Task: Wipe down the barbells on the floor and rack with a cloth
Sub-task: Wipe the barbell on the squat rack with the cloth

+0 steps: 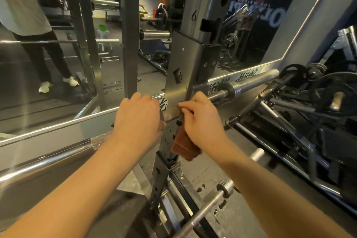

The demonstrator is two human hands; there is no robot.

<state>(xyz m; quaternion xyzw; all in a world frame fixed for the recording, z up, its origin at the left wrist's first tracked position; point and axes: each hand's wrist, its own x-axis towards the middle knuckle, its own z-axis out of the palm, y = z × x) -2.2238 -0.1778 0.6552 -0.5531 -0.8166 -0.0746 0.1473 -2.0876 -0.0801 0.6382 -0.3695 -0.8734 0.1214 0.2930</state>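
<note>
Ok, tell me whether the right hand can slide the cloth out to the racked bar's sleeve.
Probably yes: the right hand holds the cloth at the barbell, just inside its sleeve, which looks bare.

Black gym gear (309,102) lies heaped beside a wall mirror (48,102).

On my feed both arms are bare: the left forearm (87,176) and the right forearm (260,176) show uncovered from the view's lower edge to the wrist. The left hand (138,116) and the right hand (201,120) are bare as well.
</note>
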